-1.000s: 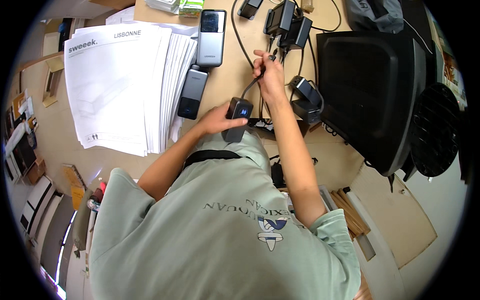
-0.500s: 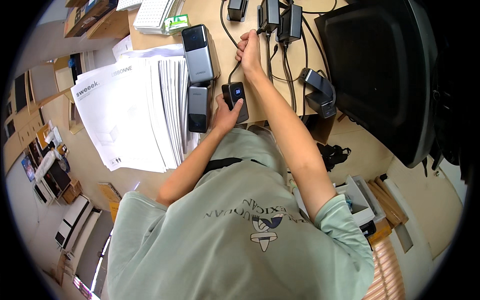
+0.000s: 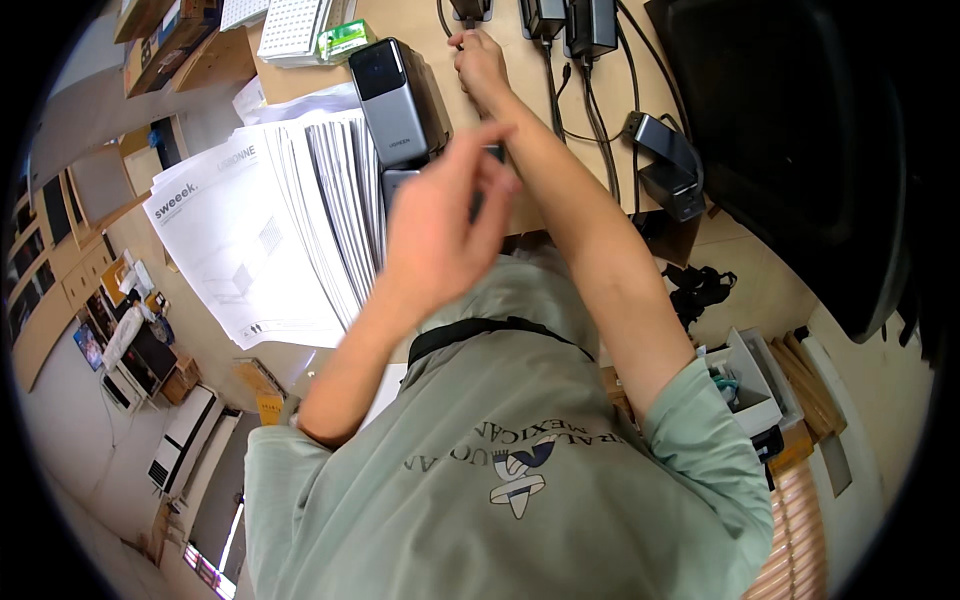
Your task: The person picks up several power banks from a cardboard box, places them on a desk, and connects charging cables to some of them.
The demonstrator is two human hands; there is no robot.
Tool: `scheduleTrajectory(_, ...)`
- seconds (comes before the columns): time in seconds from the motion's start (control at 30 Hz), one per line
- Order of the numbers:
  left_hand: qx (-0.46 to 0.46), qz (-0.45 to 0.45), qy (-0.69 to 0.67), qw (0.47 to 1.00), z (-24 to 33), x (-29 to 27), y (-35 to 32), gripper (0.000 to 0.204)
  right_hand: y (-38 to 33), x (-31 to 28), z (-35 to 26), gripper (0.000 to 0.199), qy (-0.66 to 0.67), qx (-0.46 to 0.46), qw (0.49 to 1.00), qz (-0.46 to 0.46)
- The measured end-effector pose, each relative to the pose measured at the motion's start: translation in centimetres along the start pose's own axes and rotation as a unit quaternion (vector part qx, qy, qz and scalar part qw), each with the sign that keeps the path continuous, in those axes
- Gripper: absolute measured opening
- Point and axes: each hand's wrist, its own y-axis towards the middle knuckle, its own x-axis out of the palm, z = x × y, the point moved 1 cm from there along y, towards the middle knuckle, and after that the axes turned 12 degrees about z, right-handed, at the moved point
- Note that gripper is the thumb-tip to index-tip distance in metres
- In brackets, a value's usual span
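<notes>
The left hand (image 3: 437, 222) hovers blurred, fingers loosely spread, hiding a dark device. The right hand (image 3: 478, 62) pinches a black cable (image 3: 441, 17) beside a grey power bank (image 3: 393, 95) and stacked paper sheets (image 3: 265, 235).

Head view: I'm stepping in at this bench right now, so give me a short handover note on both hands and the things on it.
Left hand: raised off the desk, fingers loose, holding nothing, blurred.
Right hand: stretched forward, fingers at a thin black cable near the black power adapters; grip unclear.
Grey box-shaped device lies beside the stack of white printed sheets on the wooden desk.
Done or left: cannot tell.
</notes>
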Motion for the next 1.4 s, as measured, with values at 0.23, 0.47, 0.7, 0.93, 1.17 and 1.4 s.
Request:
scheduleTrajectory(0.23, 0.256, 0.076, 0.215, 0.939, 0.5, -4.7, 12.7, 0.038, 0.3, -1.0, -1.8, 0.028, 0.141, 0.14, 0.978, -0.061)
scheduleTrajectory(0.47, 0.223, -0.142, 0.428, 0.864, -5.8, -3.5, 21.3, 0.065, -0.6, -0.3, -2.6, 0.029, 0.176, 0.203, 0.96, -0.072)
scheduleTrajectory(0.7, 0.198, -0.187, 0.495, 0.825, -6.1, -2.9, 21.2, 0.078, -1.2, 0.2, -3.6, 0.03, 0.184, 0.189, 0.963, -0.061)
scheduleTrajectory(0.93, 0.186, -0.227, 0.488, 0.822, -4.9, -2.8, 21.0, 0.081, -1.1, 0.9, -3.9, 0.031, 0.16, 0.126, 0.979, 0.006)
scheduleTrajectory(1.17, 0.287, -0.179, 0.514, 0.788, -10.8, -1.8, 21.8, 0.062, -0.5, 1.5, -3.8, 0.03, 0.154, 0.097, 0.983, 0.012)
scheduleTrajectory(1.4, 0.158, -0.165, 0.568, 0.79, -5.0, 0.2, 20.4, 0.072, 0.6, -4.1, -4.8, 0.032, -0.189, -0.068, 0.979, -0.027)
